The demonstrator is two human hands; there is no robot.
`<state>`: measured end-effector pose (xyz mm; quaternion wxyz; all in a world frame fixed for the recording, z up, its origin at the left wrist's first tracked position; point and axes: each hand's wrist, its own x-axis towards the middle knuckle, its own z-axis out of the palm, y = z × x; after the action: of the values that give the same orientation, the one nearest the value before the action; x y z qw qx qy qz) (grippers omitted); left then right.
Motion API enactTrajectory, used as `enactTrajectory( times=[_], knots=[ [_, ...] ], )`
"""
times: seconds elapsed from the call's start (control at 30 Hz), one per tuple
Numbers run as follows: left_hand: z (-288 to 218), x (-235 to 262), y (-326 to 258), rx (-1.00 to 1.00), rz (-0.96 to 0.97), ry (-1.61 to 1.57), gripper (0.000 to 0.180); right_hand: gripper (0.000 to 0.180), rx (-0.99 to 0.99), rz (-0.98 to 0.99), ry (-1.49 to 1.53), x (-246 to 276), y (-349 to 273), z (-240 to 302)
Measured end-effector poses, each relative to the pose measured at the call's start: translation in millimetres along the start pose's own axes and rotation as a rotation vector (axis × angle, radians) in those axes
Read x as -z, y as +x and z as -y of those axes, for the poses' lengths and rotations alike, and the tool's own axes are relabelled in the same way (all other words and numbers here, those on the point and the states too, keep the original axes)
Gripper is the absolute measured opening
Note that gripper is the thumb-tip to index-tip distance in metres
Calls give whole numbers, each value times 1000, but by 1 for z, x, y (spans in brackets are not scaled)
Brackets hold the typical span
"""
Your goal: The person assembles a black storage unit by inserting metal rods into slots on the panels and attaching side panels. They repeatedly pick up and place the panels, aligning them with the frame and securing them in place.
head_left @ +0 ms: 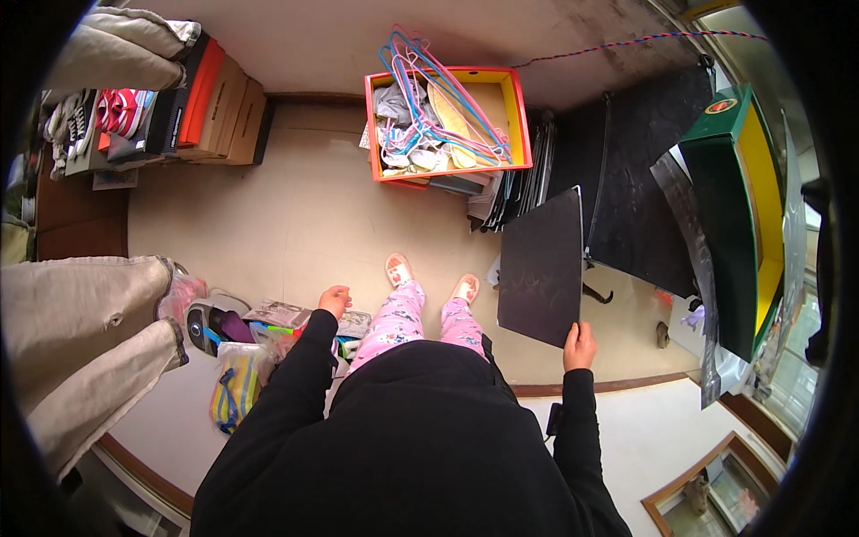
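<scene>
My right hand [580,345] grips the lower right corner of a thin, flat black board [540,268] with faint pale marks on its face. The board hangs tilted over the floor to the right of my legs. My left hand [335,302] is held out to the left of my knees, fingers loosely bent, with nothing visible in it. Below it lie papers [279,313] and a clear plastic bag with a yellow-and-blue striped item [236,392].
A red-edged box [449,172] of hangers [429,98] stands against the wall. Large black panels [644,179] and a green box with a yellow inside [723,206] lean at right. Shoeboxes [219,112] are stacked far left; trousers [85,309] hang nearer.
</scene>
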<state>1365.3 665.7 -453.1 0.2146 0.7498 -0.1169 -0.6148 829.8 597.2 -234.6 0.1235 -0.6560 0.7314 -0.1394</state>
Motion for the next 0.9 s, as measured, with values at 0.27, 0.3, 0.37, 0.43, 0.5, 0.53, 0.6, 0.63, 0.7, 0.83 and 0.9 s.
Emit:
enactTrajectory(
  times=[0.27, 0.3, 0.37, 0.43, 0.5, 0.53, 0.6, 0.63, 0.7, 0.83, 0.9],
  knots=[
    [-5, 2, 2, -25, 15, 41, 24, 8, 10, -91, -28, -26, 16, -10],
    [-4, 1, 2, -16, 24, 54, 24, 9, 26, -108, -35, -32, 20, -11],
    [-3, 0, 3, 28, 24, 74, 24, 12, 36, -134, -54, -45, 28, -12],
    [-2, 0, 4, -1, 26, 94, 24, 14, 34, -143, -33, -60, 40, -10],
    [-3, -2, 5, -4, 25, 98, 24, 15, 17, -147, 2, -73, 50, -8],
    [-2, -3, 5, -5, 24, 94, 24, 14, 30, -178, 6, -80, 56, -6],
    [-3, -6, 5, -13, 17, 64, 24, 15, -2, -167, 38, -89, 64, -5],
    [-2, -8, 3, -18, 9, 37, 24, 15, -9, -162, 26, -91, 68, -5],
    [2, -14, -4, -4, -21, -3, 23, 15, -16, -166, 55, -91, 73, -8],
    [14, -30, -19, 17, -12, -11, 23, 15, -30, -200, 95, -90, 76, -13],
    [21, -38, -23, 2, -15, 17, 23, 14, -45, -206, 103, -94, 78, -15]
  ],
)
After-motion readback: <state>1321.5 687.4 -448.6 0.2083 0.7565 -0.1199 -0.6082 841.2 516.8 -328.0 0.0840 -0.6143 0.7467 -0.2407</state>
